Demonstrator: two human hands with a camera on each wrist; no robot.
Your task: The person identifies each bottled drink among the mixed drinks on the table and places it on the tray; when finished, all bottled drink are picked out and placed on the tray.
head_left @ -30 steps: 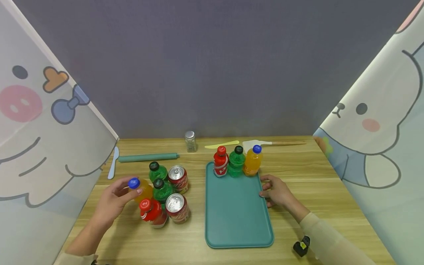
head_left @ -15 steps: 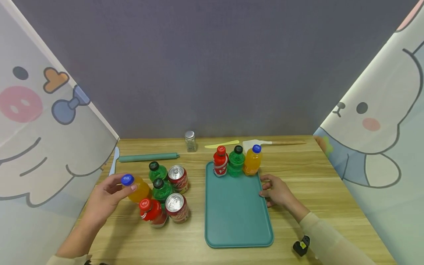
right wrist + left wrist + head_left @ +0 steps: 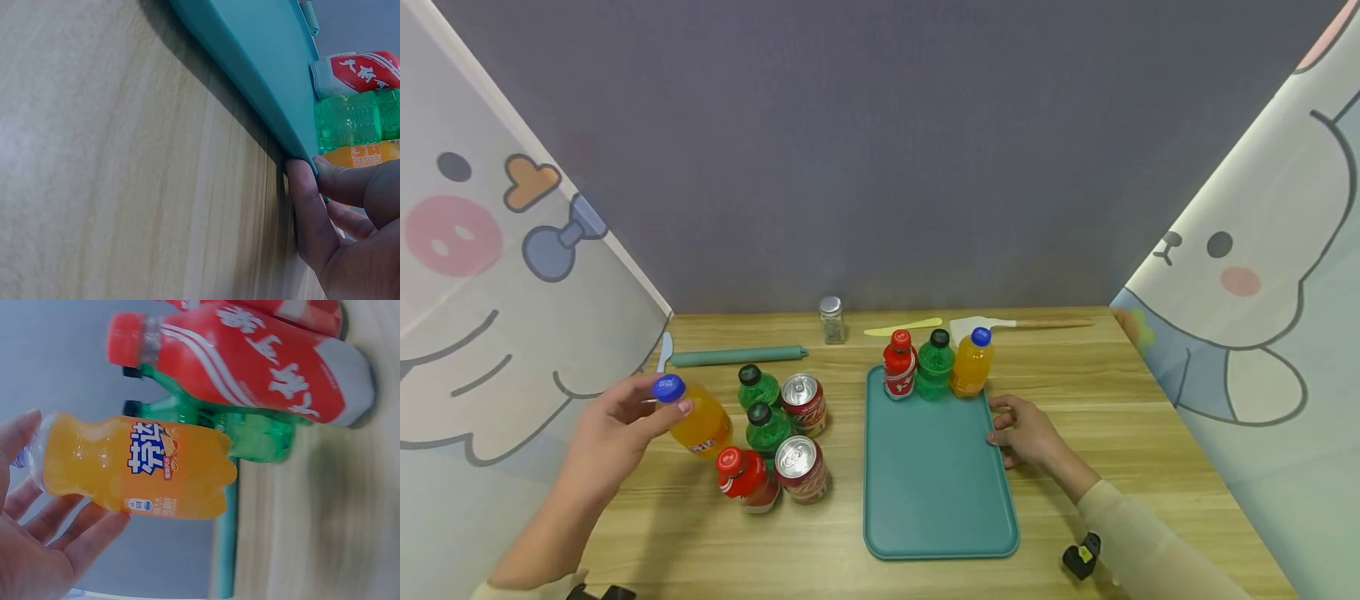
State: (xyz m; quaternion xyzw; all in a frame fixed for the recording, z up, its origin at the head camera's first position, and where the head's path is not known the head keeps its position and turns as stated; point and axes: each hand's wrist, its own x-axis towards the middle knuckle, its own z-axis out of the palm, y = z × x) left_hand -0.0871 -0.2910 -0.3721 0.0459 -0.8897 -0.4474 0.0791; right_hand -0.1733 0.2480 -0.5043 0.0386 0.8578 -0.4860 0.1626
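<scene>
My left hand point(image 3: 606, 437) grips an orange soda bottle point(image 3: 703, 427) with a blue cap near its neck. In the left wrist view that soda bottle point(image 3: 178, 472) hangs above the table. Beside it stand a red-capped cola bottle point(image 3: 749, 485), two green soda bottles point(image 3: 768, 432) and two red drink cans point(image 3: 802, 473). My right hand point(image 3: 1026, 435) pinches the right edge of a teal tray point(image 3: 938, 487); the right wrist view shows thumb and finger on the tray's rim point(image 3: 262, 103). A red bottle point(image 3: 899, 371), a green bottle point(image 3: 935, 373) and an orange bottle point(image 3: 973, 368) stand along the tray's far end.
Behind lie a teal rolling pin point(image 3: 737, 357), a pale blue knife point(image 3: 665, 352), a yellow knife point(image 3: 902, 327) and a white spatula point(image 3: 973, 327). A spice shaker point(image 3: 832, 321) stands by the back wall. A small black object point(image 3: 1081, 557) lies near the right sleeve.
My left hand has moved left and lifted the orange soda bottle away from the group of bottles. My right hand and the tray stay where they were.
</scene>
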